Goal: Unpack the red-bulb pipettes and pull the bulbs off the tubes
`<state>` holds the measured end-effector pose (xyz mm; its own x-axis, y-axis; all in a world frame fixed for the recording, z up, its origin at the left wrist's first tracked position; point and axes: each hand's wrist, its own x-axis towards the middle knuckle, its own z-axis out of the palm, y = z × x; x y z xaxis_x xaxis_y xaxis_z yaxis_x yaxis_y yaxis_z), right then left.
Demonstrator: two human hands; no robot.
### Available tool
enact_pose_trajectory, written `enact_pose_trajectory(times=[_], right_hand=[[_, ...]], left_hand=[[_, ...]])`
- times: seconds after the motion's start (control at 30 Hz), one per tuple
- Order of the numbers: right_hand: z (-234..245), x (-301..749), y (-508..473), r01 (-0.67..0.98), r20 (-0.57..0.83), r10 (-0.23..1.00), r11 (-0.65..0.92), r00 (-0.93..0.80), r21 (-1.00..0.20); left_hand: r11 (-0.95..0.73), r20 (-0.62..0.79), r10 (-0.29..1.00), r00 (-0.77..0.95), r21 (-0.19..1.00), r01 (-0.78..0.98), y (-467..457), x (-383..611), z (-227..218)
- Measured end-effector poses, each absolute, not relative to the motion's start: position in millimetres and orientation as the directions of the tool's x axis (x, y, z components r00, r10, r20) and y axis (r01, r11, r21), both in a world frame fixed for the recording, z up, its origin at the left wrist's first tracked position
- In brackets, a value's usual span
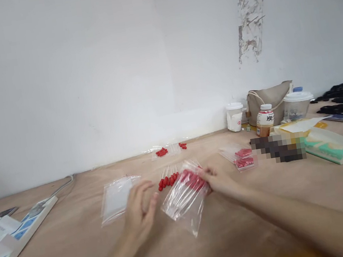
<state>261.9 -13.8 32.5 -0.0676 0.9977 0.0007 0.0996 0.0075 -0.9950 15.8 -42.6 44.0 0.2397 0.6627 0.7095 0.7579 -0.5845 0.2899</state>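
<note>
My right hand [214, 178] is closed on the upper edge of a clear plastic bag [185, 201], which tilts above the table. Red-tipped sticks show inside the bag near my fingers. Left of it, my left hand [141, 206] is open, thumb apart from the fingers, holding nothing. Beside that hand lies a stack of flat clear bags [115, 197]. Just behind the held bag rests a row of sticks with red heads [168, 180], partly covered by it. Filled bags with red pieces [245, 158] lie to the right of my right hand.
More bagged red pieces [162, 151] lie against the wall. A power strip [22, 232] is at the left. At the right stand a lidded cup [234, 117], a bottle [265, 121], a grey bag [272, 98], a larger lidded cup [297, 106] and a tissue pack [333, 145].
</note>
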Motion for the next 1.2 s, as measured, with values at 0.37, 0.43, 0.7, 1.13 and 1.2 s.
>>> enact_pose_trajectory(times=[0.37, 0.43, 0.7, 1.13, 1.2], right_hand=[[5, 250, -18, 0.231, -0.315, 0.868, -0.240, -0.384, -0.943], [2, 252, -16, 0.234, -0.296, 0.864, -0.215, -0.406, -0.948], [-10, 250, -23, 0.219, -0.157, 0.885, -0.064, -0.439, -0.974], [-3, 254, -19, 0.238, -0.251, 0.852, -0.154, -0.460, -0.959], [-3, 255, -20, 0.222, -0.239, 0.848, -0.147, -0.473, -0.964]], left_hand=[[-0.696, 0.169, 0.691, 0.703, 0.421, 0.582, -42, 25, 11], [-0.692, 0.188, 0.690, 0.698, 0.453, 0.562, -36, 28, 16], [-0.827, 0.413, 0.561, 0.717, 0.265, 0.495, -14, 66, 11], [-0.864, 0.516, 0.442, 0.733, 0.027, 0.502, -5, 74, -2], [-0.860, 0.524, 0.456, 0.720, 0.051, 0.508, -5, 75, -4]])
